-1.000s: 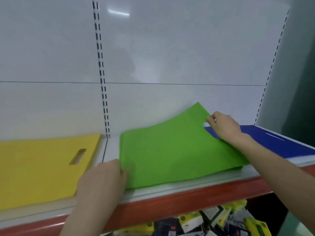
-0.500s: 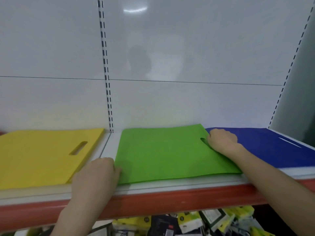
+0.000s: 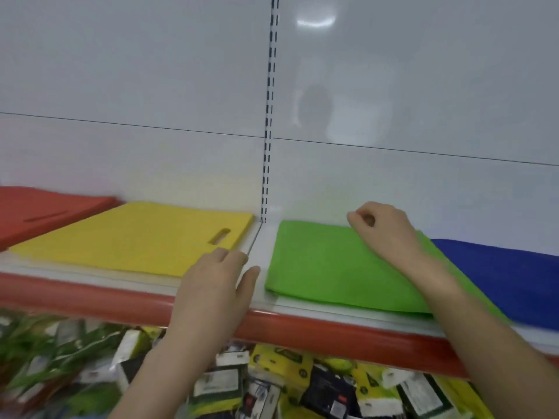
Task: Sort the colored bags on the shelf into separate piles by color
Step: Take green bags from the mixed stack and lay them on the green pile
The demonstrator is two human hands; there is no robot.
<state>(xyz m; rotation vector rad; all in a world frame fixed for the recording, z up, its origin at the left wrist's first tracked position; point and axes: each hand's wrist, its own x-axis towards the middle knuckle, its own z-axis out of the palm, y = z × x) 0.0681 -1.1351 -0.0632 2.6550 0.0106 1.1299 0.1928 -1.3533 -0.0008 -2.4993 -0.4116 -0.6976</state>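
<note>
1. Yellow, black and white packets [image 3: 281, 385] lie jumbled and blurred in the space under the shelf, nearest the viewer.
2. A rounded red lip [image 3: 90, 294] runs along the front of the white shelf [image 3: 260, 237], crossing the view from left to right.
3. The left hand [image 3: 216, 291] reaches over this lip, palm down, fingers straight and relaxed, holding nothing. Its fingertips are at the bare strip of shelf between two bags, just beside the near right corner of the yellow one.
4. Four flat piles of bags lie side by side on the shelf. From left to right they are a red bag [image 3: 36, 213], a yellow bag [image 3: 136, 237], a green bag [image 3: 326, 267] and a blue bag [image 3: 499, 273].
5. The yellow bag has a cut-out handle slot [image 3: 219, 236] near its right edge.
6. The green bag's right edge lies against or slightly over the blue bag; the forearm hides part of that border.
7. The right hand [image 3: 384, 228] is over the far edge of the green bag, fingers curled into a loose fist with nothing visible inside it. Its forearm crosses the green bag diagonally.
8. A glossy white back panel [image 3: 136, 71] rises behind the shelf.
9. A vertical slotted strip [image 3: 269, 116] divides the panel, meeting the shelf between the yellow and green bags.
</note>
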